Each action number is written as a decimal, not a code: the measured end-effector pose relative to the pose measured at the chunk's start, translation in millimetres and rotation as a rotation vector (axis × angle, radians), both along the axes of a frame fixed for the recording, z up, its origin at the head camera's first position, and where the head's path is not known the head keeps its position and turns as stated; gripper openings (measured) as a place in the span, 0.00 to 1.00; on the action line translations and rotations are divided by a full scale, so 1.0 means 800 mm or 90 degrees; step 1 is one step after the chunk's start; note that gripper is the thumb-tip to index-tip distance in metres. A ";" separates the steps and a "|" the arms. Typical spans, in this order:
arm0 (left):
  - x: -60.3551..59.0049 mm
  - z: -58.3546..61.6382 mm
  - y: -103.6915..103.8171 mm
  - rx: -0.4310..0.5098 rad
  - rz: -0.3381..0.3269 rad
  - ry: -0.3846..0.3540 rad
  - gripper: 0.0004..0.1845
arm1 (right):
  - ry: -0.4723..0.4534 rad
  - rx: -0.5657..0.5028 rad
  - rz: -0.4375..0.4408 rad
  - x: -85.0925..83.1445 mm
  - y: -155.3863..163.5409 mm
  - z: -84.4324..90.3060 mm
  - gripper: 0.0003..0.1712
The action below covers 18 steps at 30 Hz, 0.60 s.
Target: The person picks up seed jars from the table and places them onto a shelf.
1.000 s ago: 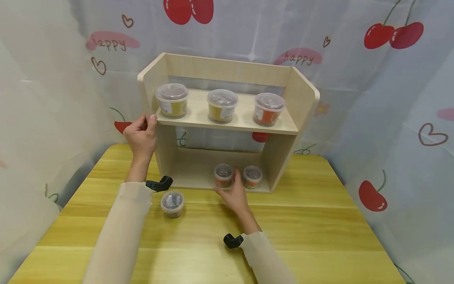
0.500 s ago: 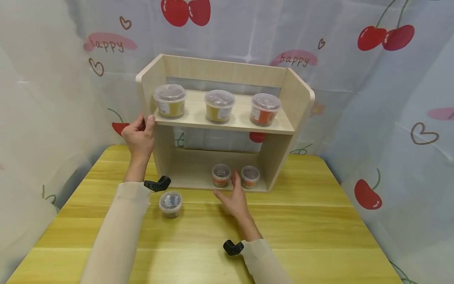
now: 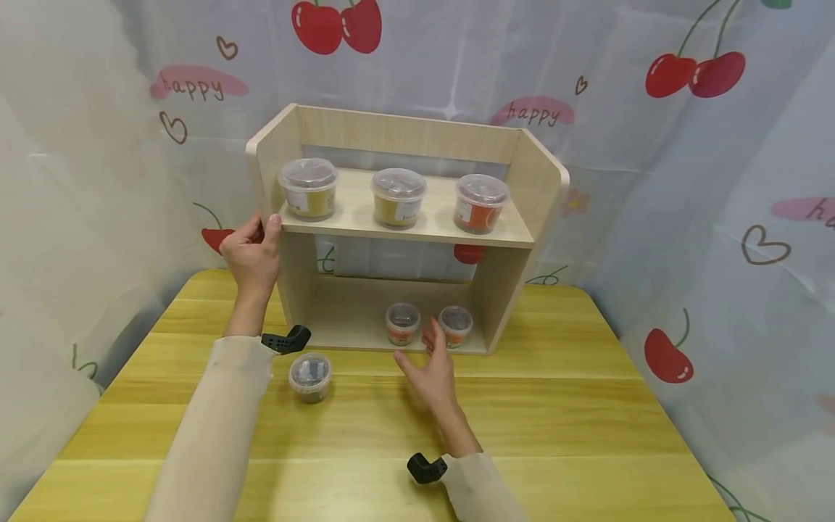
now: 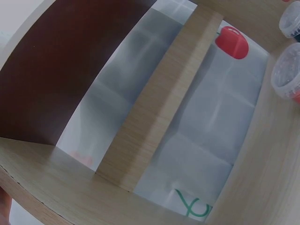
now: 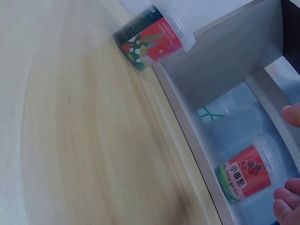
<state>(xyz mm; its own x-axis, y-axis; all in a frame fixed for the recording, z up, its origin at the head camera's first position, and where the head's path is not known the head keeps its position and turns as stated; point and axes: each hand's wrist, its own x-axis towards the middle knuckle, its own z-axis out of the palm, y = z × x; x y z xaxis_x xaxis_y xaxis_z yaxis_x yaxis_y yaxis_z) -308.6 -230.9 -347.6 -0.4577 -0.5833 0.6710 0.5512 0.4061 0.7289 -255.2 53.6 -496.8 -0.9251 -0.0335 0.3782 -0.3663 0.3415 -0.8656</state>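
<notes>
My left hand grips the left side of a pale wooden two-tier shelf, its thumb on the front edge at the upper board. My right hand is just in front of the lower tier, thumb and fingers spread, holding nothing. Behind it on that tier stand two small lidded plastic cups, the left cup and the right cup. The right wrist view shows a red label with tomatoes on one cup, with my fingertips close by. A third small cup stands on the table before the shelf's left end.
Larger lidded tubs line the upper tier: a yellow-labelled tub at left, another yellow tub in the middle and an orange tub at right. The shelf stands at the back of a wooden table, before a cherry-print curtain.
My right hand has drawn back a little from the left cup on the lower tier, its fingers now apart from it. The left hand keeps its hold; the head view has shifted slightly.
</notes>
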 end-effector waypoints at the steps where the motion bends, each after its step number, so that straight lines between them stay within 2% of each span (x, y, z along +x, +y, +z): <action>1: 0.000 -0.001 -0.001 0.000 -0.001 0.001 0.16 | 0.005 0.001 0.000 0.001 -0.001 -0.001 0.50; 10: -0.005 -0.003 -0.005 0.007 -0.002 0.018 0.18 | 0.060 -0.015 0.018 0.005 -0.008 0.000 0.46; 18: -0.004 -0.003 -0.003 0.005 -0.004 0.011 0.17 | 0.066 -0.003 0.060 0.010 -0.019 -0.002 0.45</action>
